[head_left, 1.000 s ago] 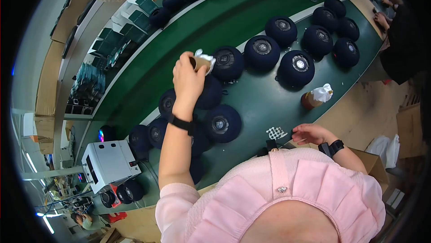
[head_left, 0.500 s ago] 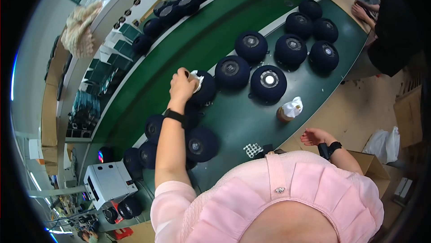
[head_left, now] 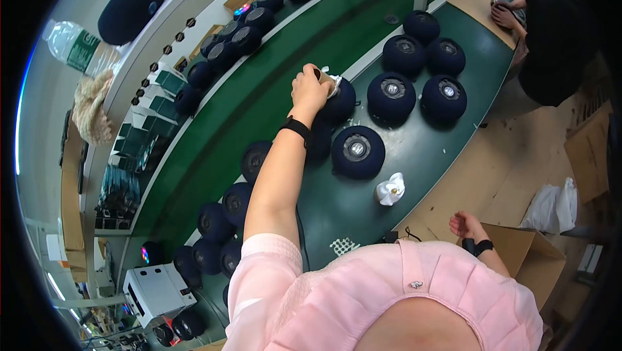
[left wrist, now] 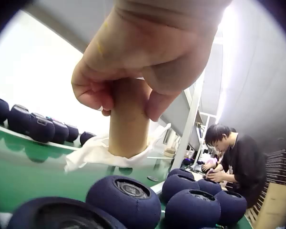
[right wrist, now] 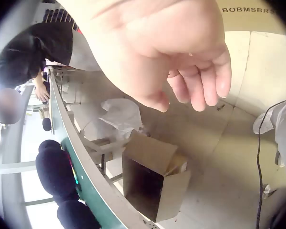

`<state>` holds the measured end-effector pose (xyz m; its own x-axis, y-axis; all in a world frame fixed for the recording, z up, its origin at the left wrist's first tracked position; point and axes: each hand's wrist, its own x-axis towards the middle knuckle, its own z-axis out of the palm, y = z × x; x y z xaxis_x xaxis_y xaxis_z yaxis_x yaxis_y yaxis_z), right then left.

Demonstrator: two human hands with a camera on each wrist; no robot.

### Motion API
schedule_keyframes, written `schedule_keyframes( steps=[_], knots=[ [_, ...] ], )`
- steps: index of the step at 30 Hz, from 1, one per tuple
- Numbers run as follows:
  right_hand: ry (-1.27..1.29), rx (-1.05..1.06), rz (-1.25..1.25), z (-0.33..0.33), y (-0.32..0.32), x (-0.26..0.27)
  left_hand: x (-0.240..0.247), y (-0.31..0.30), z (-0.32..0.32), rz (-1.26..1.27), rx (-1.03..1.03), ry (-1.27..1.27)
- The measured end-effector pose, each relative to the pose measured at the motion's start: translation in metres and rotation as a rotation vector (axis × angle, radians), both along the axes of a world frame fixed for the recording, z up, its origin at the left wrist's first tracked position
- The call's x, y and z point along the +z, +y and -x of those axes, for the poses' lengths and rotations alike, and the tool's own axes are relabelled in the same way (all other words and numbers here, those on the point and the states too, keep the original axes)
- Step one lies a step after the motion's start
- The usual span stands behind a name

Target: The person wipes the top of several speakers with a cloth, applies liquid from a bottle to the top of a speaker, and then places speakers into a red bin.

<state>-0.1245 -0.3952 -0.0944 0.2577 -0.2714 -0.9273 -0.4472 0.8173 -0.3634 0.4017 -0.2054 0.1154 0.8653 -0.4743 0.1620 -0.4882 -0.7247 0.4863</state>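
My left hand (head_left: 310, 92) grips a brown cardboard tube (left wrist: 128, 119), its fingers and thumb around the upper part. White cloth (left wrist: 97, 155) fans out around the tube's lower end. In the head view this end overlaps a round navy fabric-covered unit (head_left: 338, 101), which looks like a speaker. The left wrist view shows similar units (left wrist: 124, 200) below the tube, dark rings on their tops. Beyond the table's near edge, my right hand (head_left: 465, 224) hangs with fingers loosely bent; its palm (right wrist: 167, 52) holds nothing.
More navy units (head_left: 357, 151) stand along the green table (head_left: 414, 176). A white-cloth-topped container (head_left: 391, 189) and a white perforated sheet (head_left: 343, 246) are nearer me. A white machine (head_left: 159, 291) stands left. Another person (head_left: 551, 40) works at the far end; an open carton (right wrist: 148, 176) sits on the floor.
The left hand has carried the tube farther along the row to another navy unit. The right hand has drawn away from the table edge. The head view has shifted along the table.
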Motion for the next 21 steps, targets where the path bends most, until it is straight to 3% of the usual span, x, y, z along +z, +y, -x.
schedule_keyframes(
  steps=[7, 9, 13, 16, 21],
  knots=[
    [0.068, -0.171, -0.122, 0.032, 0.008, -0.015, 0.005, -0.017, 0.002, -0.214, 0.057, 0.037],
    [0.03, -0.163, -0.094, 0.03, 0.007, -0.019, -0.007, -0.004, -0.019, -0.071, -0.015, 0.034],
    [0.035, -0.118, -0.042, 0.015, -0.003, -0.02, 0.042, 0.039, -0.02, 0.166, 0.107, -0.113],
    [0.042, -0.088, -0.045, 0.011, -0.017, -0.039, 0.066, 0.075, 0.004, 0.013, 0.134, -0.047],
    [-0.006, -0.034, -0.046, 0.001, -0.028, -0.056, 0.039, 0.106, 0.026, -0.112, 0.127, 0.054]
  ],
)
